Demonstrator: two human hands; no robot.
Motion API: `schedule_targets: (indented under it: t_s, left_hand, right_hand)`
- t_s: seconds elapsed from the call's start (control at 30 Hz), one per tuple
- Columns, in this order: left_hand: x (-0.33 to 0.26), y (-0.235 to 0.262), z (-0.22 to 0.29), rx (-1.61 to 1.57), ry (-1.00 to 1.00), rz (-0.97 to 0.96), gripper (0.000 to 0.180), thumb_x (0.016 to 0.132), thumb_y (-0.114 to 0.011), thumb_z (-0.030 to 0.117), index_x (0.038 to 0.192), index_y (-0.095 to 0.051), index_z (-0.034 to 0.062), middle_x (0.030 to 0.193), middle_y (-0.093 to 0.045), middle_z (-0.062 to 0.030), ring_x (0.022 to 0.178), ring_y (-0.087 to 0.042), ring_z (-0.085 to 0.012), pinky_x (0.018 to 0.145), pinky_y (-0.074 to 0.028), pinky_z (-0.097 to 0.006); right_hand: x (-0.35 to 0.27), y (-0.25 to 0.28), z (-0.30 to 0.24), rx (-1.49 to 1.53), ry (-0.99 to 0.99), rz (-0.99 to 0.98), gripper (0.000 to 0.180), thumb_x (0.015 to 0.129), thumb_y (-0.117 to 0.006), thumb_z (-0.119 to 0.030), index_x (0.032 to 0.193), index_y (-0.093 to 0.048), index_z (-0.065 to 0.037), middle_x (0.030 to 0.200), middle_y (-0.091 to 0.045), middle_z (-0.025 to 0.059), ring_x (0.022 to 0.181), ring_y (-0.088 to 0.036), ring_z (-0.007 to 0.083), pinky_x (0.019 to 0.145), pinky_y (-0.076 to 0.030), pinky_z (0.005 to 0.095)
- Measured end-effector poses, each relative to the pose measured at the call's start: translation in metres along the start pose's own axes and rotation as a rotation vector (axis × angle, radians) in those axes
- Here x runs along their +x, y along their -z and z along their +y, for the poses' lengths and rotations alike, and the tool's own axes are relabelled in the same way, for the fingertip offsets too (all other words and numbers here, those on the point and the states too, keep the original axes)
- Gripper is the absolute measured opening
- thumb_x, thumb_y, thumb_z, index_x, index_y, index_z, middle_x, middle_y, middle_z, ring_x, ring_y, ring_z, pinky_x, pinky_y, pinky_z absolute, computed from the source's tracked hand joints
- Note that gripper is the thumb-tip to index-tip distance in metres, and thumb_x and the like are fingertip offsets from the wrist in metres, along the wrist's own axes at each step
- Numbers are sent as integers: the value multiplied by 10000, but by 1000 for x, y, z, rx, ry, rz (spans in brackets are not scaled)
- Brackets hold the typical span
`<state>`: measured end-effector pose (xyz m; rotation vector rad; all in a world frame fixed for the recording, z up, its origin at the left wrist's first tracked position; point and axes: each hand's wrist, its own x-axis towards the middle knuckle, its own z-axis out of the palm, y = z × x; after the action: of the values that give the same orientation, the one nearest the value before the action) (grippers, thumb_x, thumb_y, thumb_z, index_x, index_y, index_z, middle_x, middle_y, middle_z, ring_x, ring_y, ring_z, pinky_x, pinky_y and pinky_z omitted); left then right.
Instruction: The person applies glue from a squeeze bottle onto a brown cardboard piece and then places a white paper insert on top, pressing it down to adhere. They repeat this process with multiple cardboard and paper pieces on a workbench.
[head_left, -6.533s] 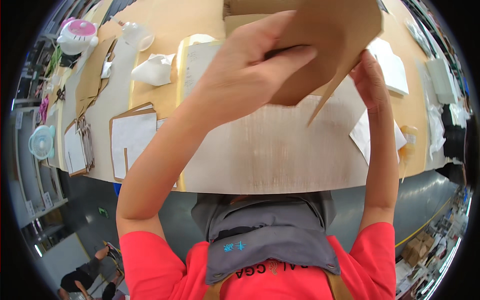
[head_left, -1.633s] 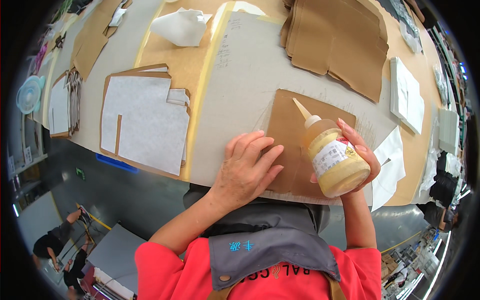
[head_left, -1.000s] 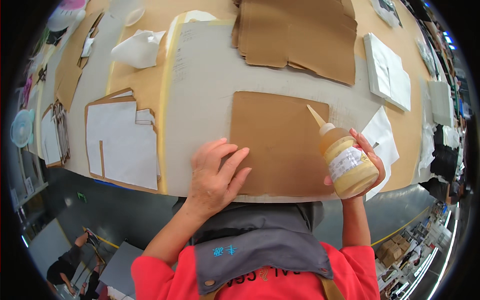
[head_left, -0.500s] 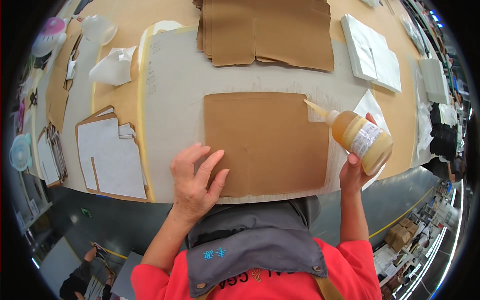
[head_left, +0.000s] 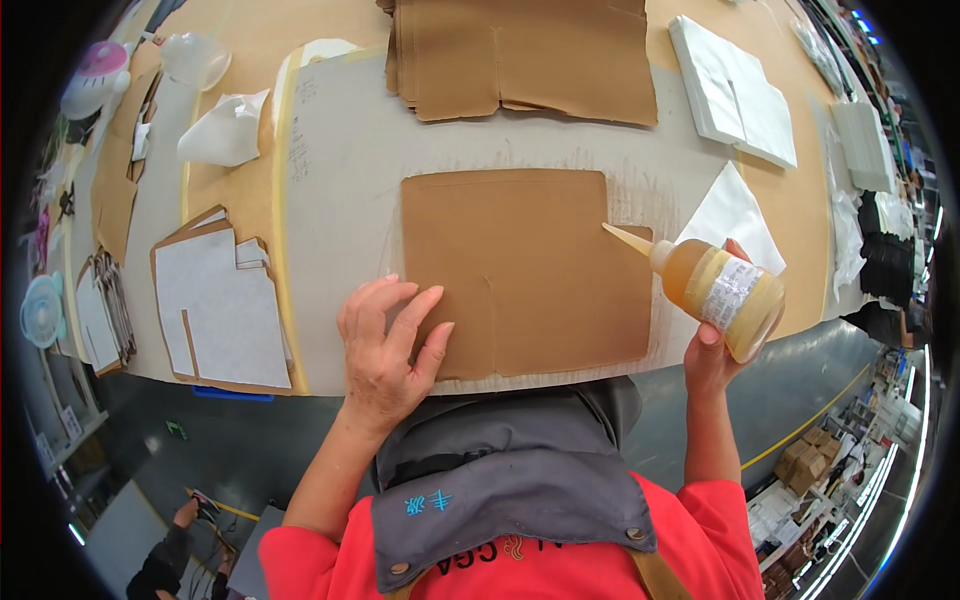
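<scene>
My right hand (head_left: 712, 355) is wrapped around the amber bottle (head_left: 728, 298), tipped over so that its long nozzle (head_left: 628, 238) points left at the notched upper-right corner of the brown sheet (head_left: 540, 280); I can't tell whether the tip touches. My left hand (head_left: 383, 348) grips nothing — its fingers are loosely spread and bent at the sheet's left edge, probably there to steady it, though I can't tell if they press down. The sheet lies flat on the worktop (head_left: 340, 230) right in front of me, by the near edge, likely to spare my arms a long reach. Beyond it sits the brown stack (head_left: 540, 65), close enough, I'd say, without crowding this piece. The white pile (head_left: 740, 95) lies at upper right, and the white-faced pieces (head_left: 220, 305) lie just left of the yellow strip (head_left: 281, 200) — sorted by kind, it seems
</scene>
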<state>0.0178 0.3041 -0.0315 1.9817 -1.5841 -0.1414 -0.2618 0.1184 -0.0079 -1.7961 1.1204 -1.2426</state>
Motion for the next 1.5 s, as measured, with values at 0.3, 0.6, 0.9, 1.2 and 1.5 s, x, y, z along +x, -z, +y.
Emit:
schedule_targets:
  t_s: [0.3, 0.6, 0.9, 1.2, 1.5]
  left_hand:
    - [-1, 0, 0, -31, 19, -1, 377, 789, -781, 82, 1156, -692, 74, 1191, -553, -96, 1194, -518, -320, 1008, -436, -411]
    - [0, -1, 0, -58, 18, 15, 363, 802, -759, 51, 1157, -683, 57, 1182, -552, -103, 1166, -527, -323, 996, -466, -414]
    - [-1, -3, 0, -67, 11, 46, 356, 799, -764, 70, 1148, -692, 70, 1174, -548, -99, 1158, -526, -318, 984, -443, -415]
    - [-1, -3, 0, -45, -7, 58, 335, 830, -747, 68, 1160, -687, 74, 1165, -564, -99, 1138, -545, -295, 968, -472, -404]
    - [-1, -3, 2, -29, -10, 64, 325, 840, -747, 77, 1160, -692, 81, 1160, -573, -96, 1128, -549, -285, 962, -469, -387]
  right_hand:
    - [-3, 22, 3, -13, 26, 88, 1035, 689, -820, -620, 1378, -286, -61, 1392, -511, 266, 1312, -513, 367, 1076, -458, 486]
    - [-6, 35, 5, 162, -68, 110, 933, 800, -822, -477, 1437, -288, -54, 1428, -479, 277, 1363, -458, 357, 1110, -413, 488]
    - [-27, 56, -1, 177, -122, 103, 922, 816, -824, -435, 1455, -286, -44, 1424, -488, 273, 1349, -472, 339, 1116, -398, 475]
    - [-52, 71, -13, 184, -167, 119, 914, 804, -833, -440, 1438, -310, -41, 1397, -513, 258, 1319, -496, 326, 1113, -392, 471]
    - [-85, 92, -13, 118, -142, 93, 820, 906, -713, -453, 1477, -339, 3, 1440, -495, 247, 1363, -471, 321, 1137, -376, 476]
